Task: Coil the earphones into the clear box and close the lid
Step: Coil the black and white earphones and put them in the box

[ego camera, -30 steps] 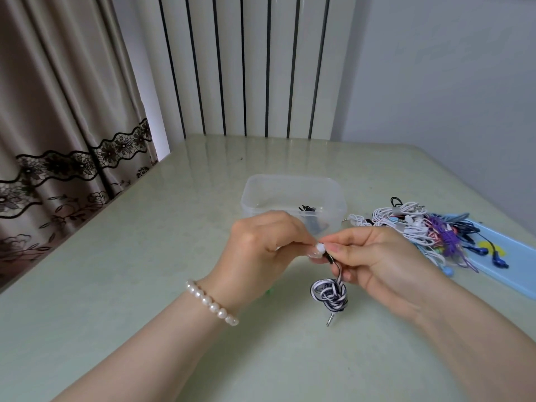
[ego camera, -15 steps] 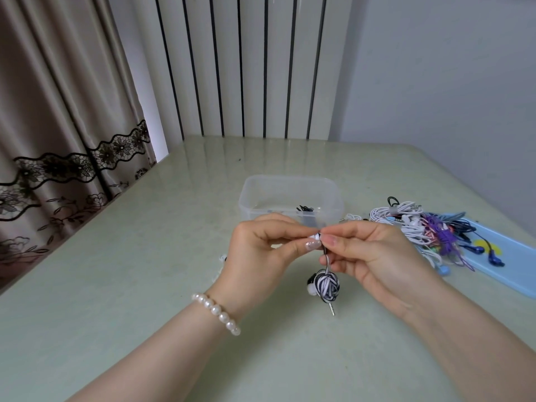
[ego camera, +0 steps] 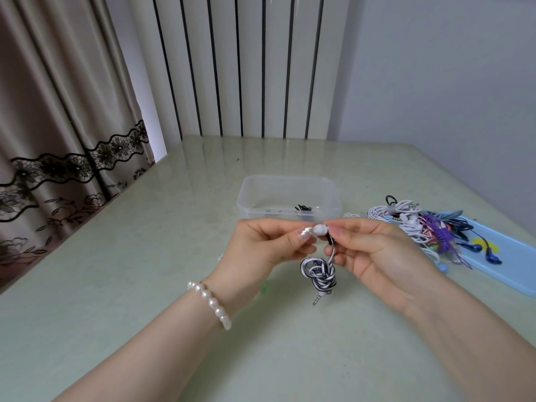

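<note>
A pair of black-and-white striped earphones (ego camera: 319,272) hangs in a tangled coil between my hands, above the table, with its metal jack plug dangling at the bottom. My left hand (ego camera: 266,248) and my right hand (ego camera: 374,250) both pinch its white earbud at the top, fingertips almost touching. Just behind my hands stands the clear box (ego camera: 252,195), open, with a small black earphone bundle (ego camera: 304,208) inside near its front right corner. The blue lid (ego camera: 510,256) lies flat on the table at the far right.
A heap of white, purple, pink and dark blue earphones (ego camera: 417,227) lies right of the box, partly on the blue lid. A curtain hangs at the left beyond the table edge. A striped wall panel stands behind the table's far edge.
The hanging coil has loosened and turned, showing an open loop on its left. Both hands stay pinched at the top of the earphones, and the white earbud now shows between the fingertips.
</note>
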A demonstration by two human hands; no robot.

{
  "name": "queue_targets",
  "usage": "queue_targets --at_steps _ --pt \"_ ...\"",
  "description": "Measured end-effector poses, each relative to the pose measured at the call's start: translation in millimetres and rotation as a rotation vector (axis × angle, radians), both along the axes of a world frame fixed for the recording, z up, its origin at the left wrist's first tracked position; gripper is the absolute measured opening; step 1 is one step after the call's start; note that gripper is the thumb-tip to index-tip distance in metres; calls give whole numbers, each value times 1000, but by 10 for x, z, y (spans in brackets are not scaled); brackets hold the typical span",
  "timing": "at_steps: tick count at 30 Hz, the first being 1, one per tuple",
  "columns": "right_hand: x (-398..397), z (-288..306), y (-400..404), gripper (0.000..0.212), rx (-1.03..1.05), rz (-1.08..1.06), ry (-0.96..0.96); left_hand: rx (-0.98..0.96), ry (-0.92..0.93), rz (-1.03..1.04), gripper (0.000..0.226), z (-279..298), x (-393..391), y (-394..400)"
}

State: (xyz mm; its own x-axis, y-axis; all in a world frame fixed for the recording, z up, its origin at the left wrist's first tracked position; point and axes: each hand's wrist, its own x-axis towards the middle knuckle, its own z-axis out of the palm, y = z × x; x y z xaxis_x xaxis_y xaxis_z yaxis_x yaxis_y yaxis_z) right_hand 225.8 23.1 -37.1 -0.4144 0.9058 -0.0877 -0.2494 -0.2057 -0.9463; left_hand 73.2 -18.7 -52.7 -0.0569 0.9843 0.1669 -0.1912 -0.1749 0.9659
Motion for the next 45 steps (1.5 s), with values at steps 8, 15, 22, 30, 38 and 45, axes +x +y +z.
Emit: queue_targets --at_steps 8,15,22,30,38,45 --pt "-23 -14 -44 20 71 61 -39 -157 -116 -24 10 -15 -8 27" --pt "-19 25 -70 15 118 98 -91 -88 -64 16 7 -23 -2 25" --pt "-10 -11 -51 13 197 83 -186 -188 -68 -20 8 -21 -13 22" --pt "-57 -74 -26 21 177 11 -141 -141 70 75 16 34 -60 12" --pt "-58 -91 -31 30 178 22 -165 -157 183 18 12 46 -118 10" --pt "95 -29 105 25 87 14 -50 -157 333 204 11 76 -296 86"
